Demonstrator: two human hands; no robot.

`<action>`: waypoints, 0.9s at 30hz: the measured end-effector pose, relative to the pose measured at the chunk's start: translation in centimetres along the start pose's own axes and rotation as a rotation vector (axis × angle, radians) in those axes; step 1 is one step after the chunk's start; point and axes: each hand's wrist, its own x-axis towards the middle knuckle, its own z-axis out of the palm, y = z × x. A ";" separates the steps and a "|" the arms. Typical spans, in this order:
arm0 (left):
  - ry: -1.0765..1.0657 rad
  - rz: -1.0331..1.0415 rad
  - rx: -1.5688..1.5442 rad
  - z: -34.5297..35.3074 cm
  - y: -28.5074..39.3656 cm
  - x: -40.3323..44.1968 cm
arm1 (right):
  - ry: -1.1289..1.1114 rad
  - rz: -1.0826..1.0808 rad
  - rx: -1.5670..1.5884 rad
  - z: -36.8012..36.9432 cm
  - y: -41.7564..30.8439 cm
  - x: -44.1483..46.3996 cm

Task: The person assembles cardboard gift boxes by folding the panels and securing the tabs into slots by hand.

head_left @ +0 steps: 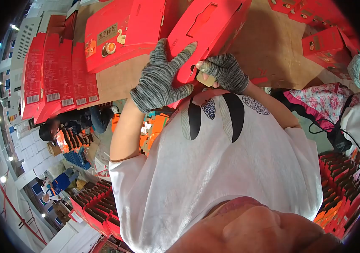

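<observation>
A red gift box [207, 27] with a cut-out slot lies tilted on the table in front of me. My left hand [161, 78], in a grey knit glove, grips its near left corner, with the fingers spread over the red side and the thumb along the near end. At that end my right hand [226, 72], gloved alike with bare fingertips, is closed in a pinch. A small tan piece [205, 79] shows at its fingers; what exactly it is I cannot make out. Beside the left fingers sits another red printed box [108, 42].
Upright red cartons [57, 71] with barcodes line the table's left side. More red boxes [325, 46] stand at the right on the brown tabletop [268, 55]. Below are stacks of red boxes [97, 208], a person [78, 126] at left and a floral cloth [315, 103] at right.
</observation>
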 end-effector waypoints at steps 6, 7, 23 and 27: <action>0.019 0.041 0.039 0.4 -0.5 -0.1 | -0.025 -0.262 -0.196 0.0 1.4 -0.3; 0.040 0.075 0.029 0.5 -0.7 -0.2 | -0.029 -0.262 -0.192 -0.3 1.6 -0.4; -0.045 0.030 0.031 -0.1 -1.2 0.1 | -0.040 -0.496 -0.232 -0.5 3.3 1.3; 0.039 0.103 0.086 0.3 -1.7 0.3 | -0.139 0.040 0.072 -0.7 1.1 0.9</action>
